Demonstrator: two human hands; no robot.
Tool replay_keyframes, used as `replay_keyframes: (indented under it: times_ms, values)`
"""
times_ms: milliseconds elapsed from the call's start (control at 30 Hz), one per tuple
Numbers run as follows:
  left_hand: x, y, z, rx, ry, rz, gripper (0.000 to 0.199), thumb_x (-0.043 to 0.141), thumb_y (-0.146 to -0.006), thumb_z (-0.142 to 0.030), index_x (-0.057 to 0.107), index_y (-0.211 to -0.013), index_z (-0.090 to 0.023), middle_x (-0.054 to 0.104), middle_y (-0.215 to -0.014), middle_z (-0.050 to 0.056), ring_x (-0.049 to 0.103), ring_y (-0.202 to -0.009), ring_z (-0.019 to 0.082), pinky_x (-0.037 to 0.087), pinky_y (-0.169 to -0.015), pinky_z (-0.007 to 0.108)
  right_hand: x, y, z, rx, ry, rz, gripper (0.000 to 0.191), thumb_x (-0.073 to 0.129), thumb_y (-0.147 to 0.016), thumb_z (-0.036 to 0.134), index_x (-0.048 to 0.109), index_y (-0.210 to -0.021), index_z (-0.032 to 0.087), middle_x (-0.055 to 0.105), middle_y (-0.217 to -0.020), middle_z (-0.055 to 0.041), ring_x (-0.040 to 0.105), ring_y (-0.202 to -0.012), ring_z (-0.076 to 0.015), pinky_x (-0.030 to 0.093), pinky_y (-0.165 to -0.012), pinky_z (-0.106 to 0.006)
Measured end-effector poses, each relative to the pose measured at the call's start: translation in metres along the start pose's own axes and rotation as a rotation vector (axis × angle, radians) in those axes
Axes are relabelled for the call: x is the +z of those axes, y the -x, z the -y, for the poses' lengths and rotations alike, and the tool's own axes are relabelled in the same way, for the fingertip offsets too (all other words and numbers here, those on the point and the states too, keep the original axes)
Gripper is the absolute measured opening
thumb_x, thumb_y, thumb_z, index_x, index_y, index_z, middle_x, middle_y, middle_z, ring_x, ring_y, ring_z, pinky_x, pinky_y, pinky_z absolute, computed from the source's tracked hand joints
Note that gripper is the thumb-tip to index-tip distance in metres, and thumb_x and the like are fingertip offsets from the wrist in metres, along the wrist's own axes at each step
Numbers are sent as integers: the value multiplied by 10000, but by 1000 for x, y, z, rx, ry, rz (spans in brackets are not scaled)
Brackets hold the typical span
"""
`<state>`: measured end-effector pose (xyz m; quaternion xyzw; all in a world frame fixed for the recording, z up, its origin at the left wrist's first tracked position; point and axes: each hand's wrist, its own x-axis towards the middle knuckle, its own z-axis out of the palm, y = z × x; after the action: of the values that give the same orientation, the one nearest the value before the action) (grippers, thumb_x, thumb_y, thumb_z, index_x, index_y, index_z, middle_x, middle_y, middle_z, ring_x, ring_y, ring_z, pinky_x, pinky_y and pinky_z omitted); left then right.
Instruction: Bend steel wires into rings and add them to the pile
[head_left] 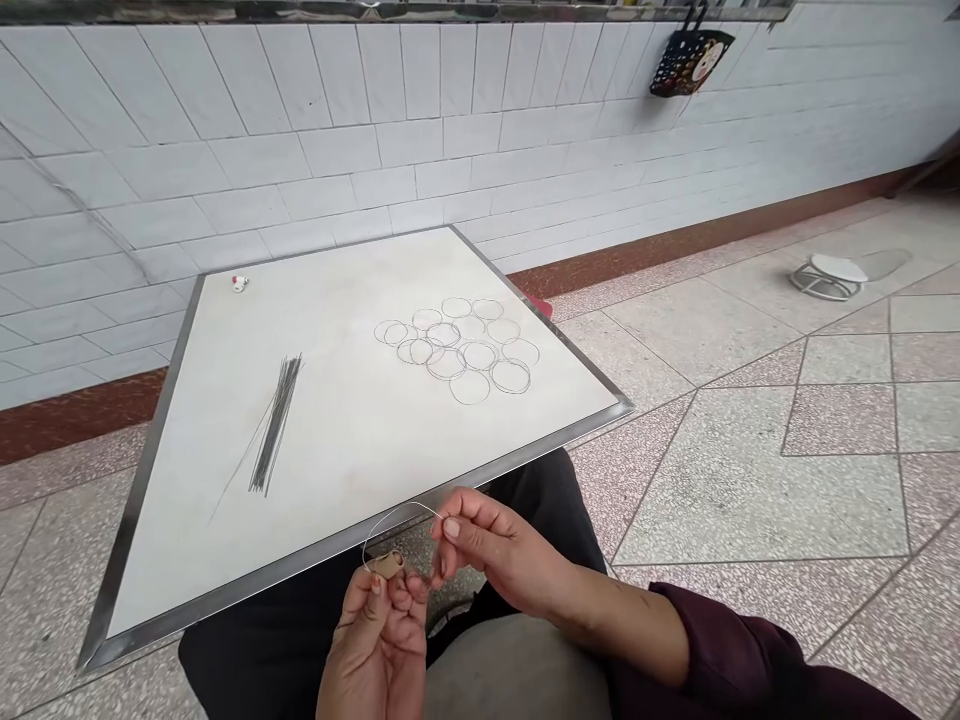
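A thin wire (391, 512) arches between my two hands just over the table's near edge. My right hand (495, 545) pinches one end of it between thumb and index finger. My left hand (379, 625) grips the other end, palm up with the fingers curled. A tan wrap, like tape, (387, 566) shows at the tip of a left finger. On the white table (352, 430), a bundle of straight wires (274, 425) lies to the left, with one or two strays. Several wire rings (511, 393) lie overlapping to the right.
A small white and red item (239, 284) sits in the table's far left corner. Metal trim (577, 432) edges the table, which stands by a tiled wall (330, 130). A dark patterned bag (688, 62) hangs there. A low white stool (829, 275) stands on the floor, right.
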<state>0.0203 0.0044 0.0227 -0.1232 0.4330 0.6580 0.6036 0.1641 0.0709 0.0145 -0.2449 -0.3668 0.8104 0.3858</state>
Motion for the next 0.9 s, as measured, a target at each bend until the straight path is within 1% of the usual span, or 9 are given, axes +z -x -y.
replay_keyframes:
  times_ms: [100,167,233,300,367,433,567,700,900]
  values:
    - [-1,-2,1,-13,-11,21,216,602,-807,19,681,-741,-171,706,-761,42,686,-674,123,599,-711,255,-4,2,0,-46,125,9,325,623,-917,478,603,-966,157,614,-689,16,630,-693,-122,503,-766,-308]
    - [-1,-2,1,-13,-27,37,155,681,-766,-13,692,-739,-165,712,-763,38,687,-675,128,604,-754,293,-8,2,0,-89,262,11,376,636,-905,483,567,-1137,195,616,-826,-2,624,-804,-134,500,-836,-335]
    - [0,-1,2,-19,-53,67,117,772,-708,-73,714,-753,-163,712,-744,31,695,-693,145,606,-751,297,-11,0,-2,-180,463,32,637,755,-799,482,468,-1321,255,576,-1099,-54,587,-1021,-176,473,-944,-375]
    - [2,2,3,-37,-87,104,172,845,-638,-132,735,-767,-162,710,-722,29,709,-737,171,600,-694,256,-13,-3,-6,-295,653,63,963,881,-635,465,360,-1426,297,447,-1335,-103,498,-1211,-238,425,-1037,-418]
    - [3,4,5,-52,-118,132,235,891,-574,-167,749,-761,-162,715,-709,33,717,-775,189,580,-628,207,-14,-7,-12,-379,757,80,1187,939,-518,452,264,-1483,309,373,-1424,-133,436,-1299,-288,389,-1083,-462]
    - [5,6,7,-52,-134,165,253,914,-535,-188,753,-728,-161,722,-707,38,718,-788,189,570,-621,185,-14,-11,-16,-417,769,82,1304,951,-484,447,164,-1516,315,376,-1443,-147,422,-1326,-307,374,-1097,-492]
    - [6,8,10,-49,-149,227,230,917,-531,-222,765,-696,-173,720,-697,32,714,-787,182,581,-722,216,-11,-12,-16,-475,749,105,1352,937,-529,441,36,-1530,323,403,-1458,-157,447,-1327,-295,371,-1101,-502]
    - [6,7,10,-85,-192,216,249,917,-528,-254,783,-722,-173,728,-685,43,712,-824,204,575,-801,261,-11,-8,-9,-511,832,88,1319,928,-555,436,51,-1531,304,444,-1443,-166,453,-1331,-293,357,-1112,-496]
    - [-2,6,5,-92,-309,261,246,906,-554,-276,801,-744,-161,746,-689,74,702,-808,200,552,-799,251,-13,-4,-1,-609,943,133,1277,904,-595,458,53,-1535,303,501,-1400,-143,496,-1281,-272,366,-1098,-458]
